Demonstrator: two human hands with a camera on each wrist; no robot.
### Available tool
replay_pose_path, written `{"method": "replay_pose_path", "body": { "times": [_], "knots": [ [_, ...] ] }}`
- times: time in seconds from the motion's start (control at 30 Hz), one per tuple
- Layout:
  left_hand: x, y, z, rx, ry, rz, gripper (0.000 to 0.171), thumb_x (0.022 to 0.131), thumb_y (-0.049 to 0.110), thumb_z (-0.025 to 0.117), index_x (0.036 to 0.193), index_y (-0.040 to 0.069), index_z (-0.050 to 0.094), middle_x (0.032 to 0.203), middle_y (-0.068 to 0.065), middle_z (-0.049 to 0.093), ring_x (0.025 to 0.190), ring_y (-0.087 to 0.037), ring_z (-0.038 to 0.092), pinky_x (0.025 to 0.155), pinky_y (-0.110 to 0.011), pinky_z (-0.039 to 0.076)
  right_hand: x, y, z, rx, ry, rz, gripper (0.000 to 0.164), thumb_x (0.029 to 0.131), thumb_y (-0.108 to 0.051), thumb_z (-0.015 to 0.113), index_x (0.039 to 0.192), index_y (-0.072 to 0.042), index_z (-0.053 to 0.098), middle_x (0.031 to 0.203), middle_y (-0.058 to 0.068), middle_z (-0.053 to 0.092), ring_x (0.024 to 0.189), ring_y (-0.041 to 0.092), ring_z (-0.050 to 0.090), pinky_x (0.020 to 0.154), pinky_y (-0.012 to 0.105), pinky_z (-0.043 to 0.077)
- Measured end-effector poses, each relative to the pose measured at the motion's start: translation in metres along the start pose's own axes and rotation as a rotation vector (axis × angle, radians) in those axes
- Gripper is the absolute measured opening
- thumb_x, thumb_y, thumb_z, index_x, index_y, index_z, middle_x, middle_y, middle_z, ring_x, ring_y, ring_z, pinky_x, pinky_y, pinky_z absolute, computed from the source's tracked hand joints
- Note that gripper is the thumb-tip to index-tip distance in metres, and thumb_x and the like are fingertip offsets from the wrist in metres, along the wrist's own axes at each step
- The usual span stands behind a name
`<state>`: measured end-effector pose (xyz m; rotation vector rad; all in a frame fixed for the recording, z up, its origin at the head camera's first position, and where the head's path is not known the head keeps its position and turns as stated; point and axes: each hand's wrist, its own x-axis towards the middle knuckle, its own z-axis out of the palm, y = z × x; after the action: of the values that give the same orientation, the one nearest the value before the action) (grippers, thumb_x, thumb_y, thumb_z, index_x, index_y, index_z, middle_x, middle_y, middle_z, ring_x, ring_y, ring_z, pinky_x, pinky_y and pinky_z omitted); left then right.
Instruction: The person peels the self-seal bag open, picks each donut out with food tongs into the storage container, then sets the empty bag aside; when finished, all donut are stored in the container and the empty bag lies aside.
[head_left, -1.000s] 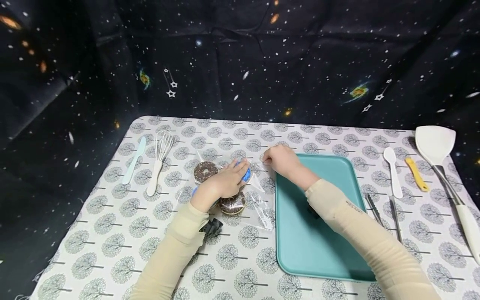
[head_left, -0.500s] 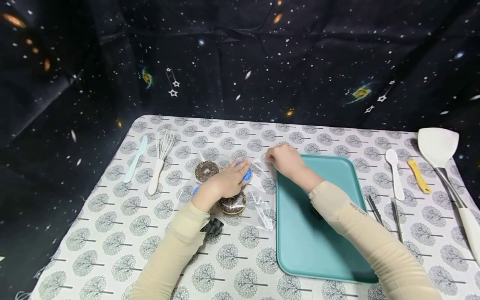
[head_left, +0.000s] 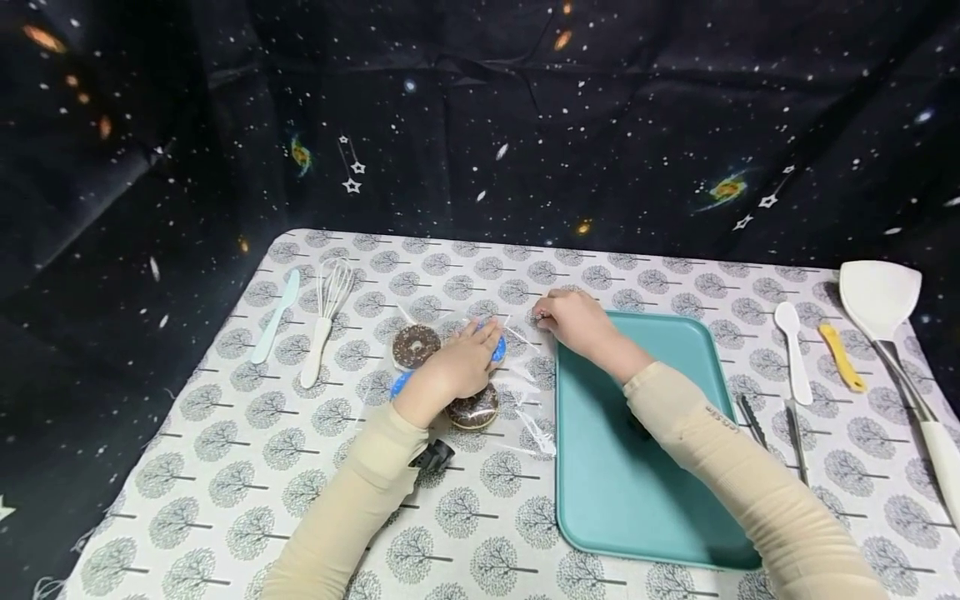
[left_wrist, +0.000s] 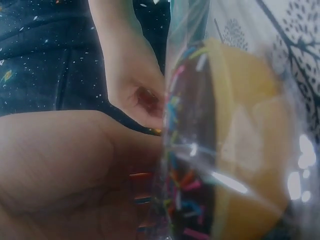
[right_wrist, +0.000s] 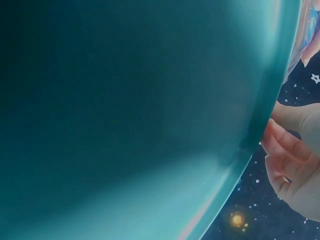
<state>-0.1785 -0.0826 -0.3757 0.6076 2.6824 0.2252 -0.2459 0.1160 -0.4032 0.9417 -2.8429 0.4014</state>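
Observation:
A clear plastic bag point(head_left: 531, 417) lies on the cloth, holding several toy donuts, among them a brown sprinkled donut point(head_left: 416, 346) and a chocolate donut point(head_left: 474, 408). My left hand point(head_left: 459, 367) rests on the bag with fingers spread, partly covering a blue donut point(head_left: 496, 348). Close up in the left wrist view is a donut with coloured sprinkles point(left_wrist: 200, 150) behind the film. By the tray's far left corner my right hand point(head_left: 581, 325) has its thumb and fingers together, pinching the bag's edge. In the right wrist view, the teal tray point(right_wrist: 125, 125) hides its fingertips.
The teal tray lies under my right forearm. On the left are a light-blue knife point(head_left: 275, 317) and a whisk point(head_left: 318, 346). Tongs point(head_left: 797, 442), a white spoon point(head_left: 792, 350), a yellow-handled tool point(head_left: 842, 358) and a white spatula point(head_left: 881, 300) lie on the right.
The whole head view has shifted slightly. The film's folds beside my right hand look different; both hands stay in nearly the same places on the table.

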Motion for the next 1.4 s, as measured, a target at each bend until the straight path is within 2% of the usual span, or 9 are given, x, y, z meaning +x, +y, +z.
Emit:
{"method": "replay_pose_path", "body": {
  "times": [0.2,0.37,0.57,0.77,0.97,1.07,1.27,1.4],
  "knots": [
    [-0.001,0.002,-0.001,0.017,-0.006,-0.008,0.058,0.099,0.023,0.042,0.148,0.005,0.016,0.156,-0.008,0.009,0.143,-0.031,0.007,0.115,-0.047,0.012,0.001,-0.003,0.002,-0.002,-0.018,-0.01,0.01,0.086,-0.008,0.066,0.094,-0.009,0.072,0.089,0.005,0.068,0.08,0.021,0.063,0.079,0.04,0.051],
    [-0.001,0.004,-0.001,0.03,0.003,-0.019,0.057,0.099,0.025,0.042,0.148,0.006,0.018,0.156,-0.008,0.01,0.143,-0.03,0.008,0.115,-0.046,0.013,0.004,-0.002,0.005,0.021,-0.024,-0.033,0.013,0.083,-0.004,0.068,0.094,-0.01,0.072,0.092,0.005,0.07,0.084,0.023,0.065,0.086,0.043,0.05],
    [0.0,0.004,-0.002,0.055,0.001,-0.023,0.057,0.1,0.026,0.041,0.148,0.007,0.017,0.156,-0.008,0.011,0.143,-0.03,0.008,0.115,-0.046,0.014,0.01,0.0,0.007,0.037,-0.063,0.013,0.012,0.081,-0.007,0.071,0.092,-0.011,0.069,0.088,0.005,0.068,0.082,0.023,0.065,0.075,0.038,0.054],
    [0.001,0.004,-0.001,0.066,-0.002,-0.029,0.057,0.1,0.027,0.04,0.148,0.007,0.017,0.156,-0.007,0.011,0.143,-0.029,0.008,0.115,-0.045,0.014,0.012,0.0,0.007,-0.019,-0.12,-0.045,0.017,0.082,-0.006,0.069,0.096,-0.016,0.068,0.089,0.005,0.064,0.079,0.025,0.062,0.072,0.04,0.052],
    [0.001,0.003,0.0,0.074,-0.001,-0.025,0.057,0.1,0.027,0.04,0.148,0.008,0.017,0.156,-0.006,0.011,0.143,-0.028,0.008,0.115,-0.045,0.015,0.015,0.001,0.008,-0.048,-0.189,-0.058,0.005,0.087,-0.012,0.064,0.088,-0.016,0.061,0.082,0.003,0.057,0.075,0.022,0.055,0.07,0.039,0.048],
    [0.001,0.003,0.001,0.08,0.005,-0.016,0.057,0.1,0.028,0.041,0.148,0.008,0.018,0.156,-0.006,0.012,0.143,-0.028,0.009,0.115,-0.045,0.015,0.017,0.001,0.008,-0.06,-0.228,-0.047,0.007,0.09,-0.016,0.061,0.085,-0.017,0.056,0.081,0.002,0.053,0.075,0.023,0.051,0.072,0.039,0.046],
    [0.001,0.002,0.001,0.085,0.002,-0.018,0.058,0.099,0.028,0.042,0.148,0.008,0.018,0.156,-0.006,0.011,0.143,-0.028,0.008,0.115,-0.046,0.016,0.015,0.001,0.009,-0.13,-0.286,-0.063,0.006,0.094,-0.014,0.054,0.089,-0.012,0.055,0.09,0.004,0.052,0.089,0.024,0.049,0.087,0.042,0.044],
    [0.0,0.001,0.001,0.075,0.006,-0.03,0.057,0.099,0.028,0.042,0.148,0.008,0.019,0.156,-0.006,0.011,0.143,-0.028,0.009,0.115,-0.046,0.016,0.014,0.0,0.004,-0.159,-0.277,-0.095,0.006,0.093,-0.012,0.054,0.094,-0.007,0.057,0.096,0.006,0.054,0.094,0.024,0.051,0.091,0.04,0.043]
  ]
}}
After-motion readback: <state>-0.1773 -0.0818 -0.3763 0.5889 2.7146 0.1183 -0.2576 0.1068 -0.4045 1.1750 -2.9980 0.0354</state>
